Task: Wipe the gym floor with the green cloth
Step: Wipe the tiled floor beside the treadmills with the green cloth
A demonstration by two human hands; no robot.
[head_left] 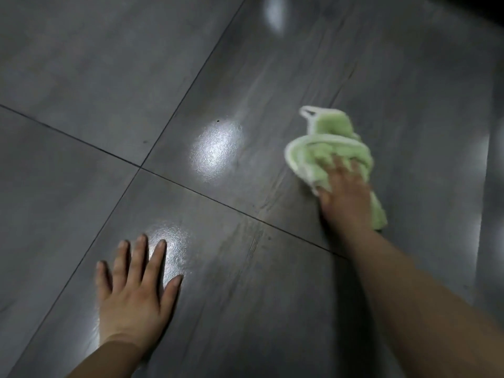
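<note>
The green cloth, bunched, with a white edge and a small loop at its far end, lies on the dark grey tiled gym floor at the right. My right hand presses down on the cloth's near part, fingers dug into the fabric, and is blurred. My left hand rests flat on the floor at the lower left, fingers spread, holding nothing.
Thin dark grout lines cross near the middle left. Bright light reflections sit on the glossy tiles. Faint streaks run across the tile around the cloth. A dark shape fills the top right corner.
</note>
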